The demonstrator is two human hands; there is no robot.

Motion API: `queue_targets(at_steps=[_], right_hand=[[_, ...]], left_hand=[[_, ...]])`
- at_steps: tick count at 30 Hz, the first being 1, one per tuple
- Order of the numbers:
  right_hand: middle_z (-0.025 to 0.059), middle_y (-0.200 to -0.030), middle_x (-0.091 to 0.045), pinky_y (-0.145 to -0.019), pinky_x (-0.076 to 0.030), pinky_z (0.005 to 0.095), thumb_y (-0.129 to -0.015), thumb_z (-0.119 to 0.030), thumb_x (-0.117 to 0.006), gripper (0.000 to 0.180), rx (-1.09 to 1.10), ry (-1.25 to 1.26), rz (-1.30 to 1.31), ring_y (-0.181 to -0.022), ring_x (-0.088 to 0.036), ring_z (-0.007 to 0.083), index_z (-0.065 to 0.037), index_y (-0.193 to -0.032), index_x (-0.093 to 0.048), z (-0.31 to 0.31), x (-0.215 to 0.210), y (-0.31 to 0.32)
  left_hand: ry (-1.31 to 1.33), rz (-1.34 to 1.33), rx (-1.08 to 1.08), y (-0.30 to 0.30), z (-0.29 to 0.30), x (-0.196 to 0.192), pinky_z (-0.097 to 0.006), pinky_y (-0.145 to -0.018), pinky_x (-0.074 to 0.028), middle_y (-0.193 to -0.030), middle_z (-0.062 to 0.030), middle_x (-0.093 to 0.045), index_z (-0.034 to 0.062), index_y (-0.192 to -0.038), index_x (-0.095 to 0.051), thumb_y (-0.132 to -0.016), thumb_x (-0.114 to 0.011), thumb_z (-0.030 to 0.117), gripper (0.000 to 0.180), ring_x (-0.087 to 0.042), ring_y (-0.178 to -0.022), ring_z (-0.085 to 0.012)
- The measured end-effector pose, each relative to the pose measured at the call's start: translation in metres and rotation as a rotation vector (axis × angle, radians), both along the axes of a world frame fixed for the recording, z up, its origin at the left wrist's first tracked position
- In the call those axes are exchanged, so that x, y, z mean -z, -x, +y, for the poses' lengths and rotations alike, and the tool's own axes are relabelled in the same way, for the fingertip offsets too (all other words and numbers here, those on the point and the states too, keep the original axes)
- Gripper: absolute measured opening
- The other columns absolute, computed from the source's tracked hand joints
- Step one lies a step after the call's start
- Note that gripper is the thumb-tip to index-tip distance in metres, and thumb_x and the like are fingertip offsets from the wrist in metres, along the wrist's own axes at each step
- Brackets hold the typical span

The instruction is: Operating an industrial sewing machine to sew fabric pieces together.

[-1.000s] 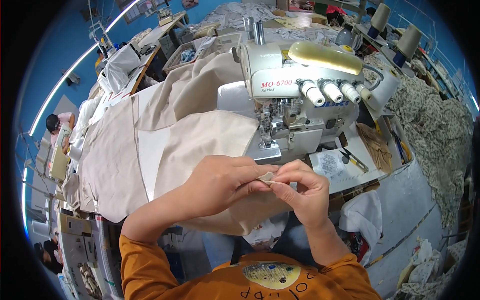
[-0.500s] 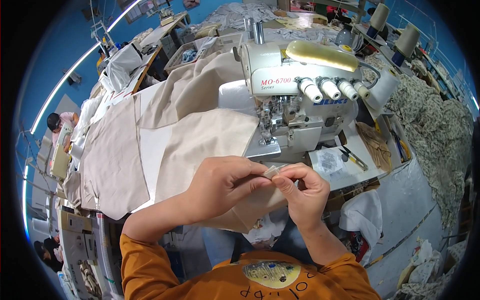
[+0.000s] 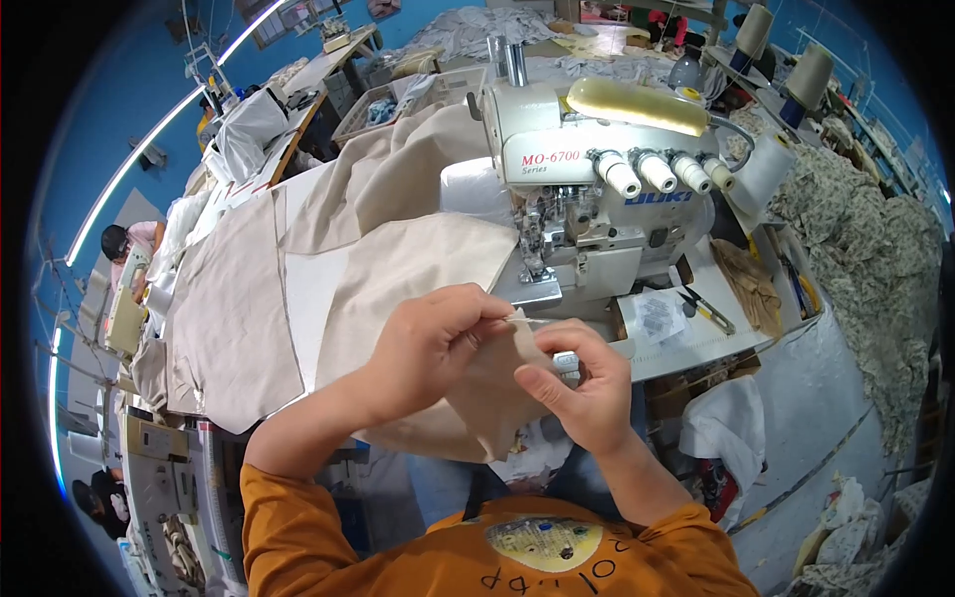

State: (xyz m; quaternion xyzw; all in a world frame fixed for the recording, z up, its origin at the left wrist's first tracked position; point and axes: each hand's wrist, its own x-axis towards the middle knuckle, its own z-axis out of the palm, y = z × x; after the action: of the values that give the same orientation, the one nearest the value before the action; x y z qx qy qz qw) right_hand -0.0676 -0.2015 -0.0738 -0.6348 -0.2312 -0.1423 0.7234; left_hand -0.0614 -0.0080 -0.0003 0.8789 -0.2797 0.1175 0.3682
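Observation:
A beige cloth panel (image 3: pixel 492 393) hangs from my left hand (image 3: pixel 428 348), whose thumb and fingers are pinched on its upper edge. Just right of that edge is my right hand (image 3: pixel 592 388), its thumb and index finger apart. A small white piece (image 3: pixel 567 363) shows in the gap between them; I cannot tell whether it is in the hand or behind it. Beyond both hands stands a white overlock sewing machine (image 3: pixel 557 149), its presser foot area (image 3: pixel 537 274) close past my left fingertips. Another beige panel (image 3: pixel 418 259) lies flat left of the machine.
More beige cloth pieces (image 3: pixel 234 308) cover the table at left. Thread snips (image 3: pixel 708 310) and a plastic packet (image 3: pixel 657 316) lie right of the machine. Thread cones (image 3: pixel 811 75) stand at back right, above heaped patterned cloth (image 3: pixel 856 229). A person (image 3: pixel 129 249) sits far left.
My hands have come apart, the right thumb and index finger parting from the cloth edge. My left hand has shifted slightly up and left, still pinching the panel.

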Motion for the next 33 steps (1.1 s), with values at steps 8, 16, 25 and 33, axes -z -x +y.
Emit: queue_targets(at_steps=[8, 16, 25, 33], right_hand=[[0.0116, -0.105, -0.068, -0.075, -0.053, 0.0306, -0.080, -0.012, -0.081, 0.024, -0.124, 0.018, -0.082, -0.086, -0.066, 0.0205, -0.004, -0.099, -0.070, 0.003, 0.017, 0.011], [0.0103, -0.099, -0.069, -0.073, -0.053, 0.0262, -0.080, -0.009, -0.080, 0.024, -0.006, 0.203, -0.217, -0.080, -0.066, 0.0178, -0.006, -0.100, -0.067, 0.004, 0.040, 0.008], [0.0062, -0.091, -0.069, -0.071, -0.052, 0.0233, -0.085, -0.015, -0.078, 0.028, -0.021, 0.116, 0.203, -0.076, -0.062, 0.0094, 0.001, -0.104, -0.065, 0.007, 0.049, 0.029], [0.0012, -0.075, -0.064, -0.056, -0.044, 0.0196, -0.085, -0.012, -0.078, 0.019, -0.096, 0.020, 0.277, -0.061, -0.052, 0.0018, 0.000, -0.086, -0.064, 0.009, 0.057, 0.029]], left_hand=[[0.054, 0.113, 0.045, -0.011, 0.024, -0.016, -0.030, -0.074, -0.048, -0.089, -0.0104, -0.066, 0.0001, -0.105, -0.065, -0.096, -0.058, 0.005, 0.012, -0.061, -0.077, -0.0227], [0.041, 0.046, 0.019, -0.022, 0.043, -0.013, -0.027, -0.078, -0.048, -0.093, -0.0081, -0.067, 0.0005, -0.108, -0.065, -0.098, -0.057, 0.005, 0.014, -0.061, -0.083, -0.0184], [0.156, 0.197, 0.043, -0.042, 0.064, -0.017, -0.022, -0.081, -0.045, -0.098, -0.0013, -0.063, -0.0002, -0.113, -0.062, -0.102, -0.052, 0.013, 0.019, -0.055, -0.089, -0.0071], [0.269, 0.229, 0.130, -0.045, 0.067, -0.014, -0.019, -0.083, -0.043, -0.101, 0.0006, -0.063, -0.0004, -0.112, -0.061, -0.100, -0.048, 0.011, 0.020, -0.054, -0.091, -0.0040]])
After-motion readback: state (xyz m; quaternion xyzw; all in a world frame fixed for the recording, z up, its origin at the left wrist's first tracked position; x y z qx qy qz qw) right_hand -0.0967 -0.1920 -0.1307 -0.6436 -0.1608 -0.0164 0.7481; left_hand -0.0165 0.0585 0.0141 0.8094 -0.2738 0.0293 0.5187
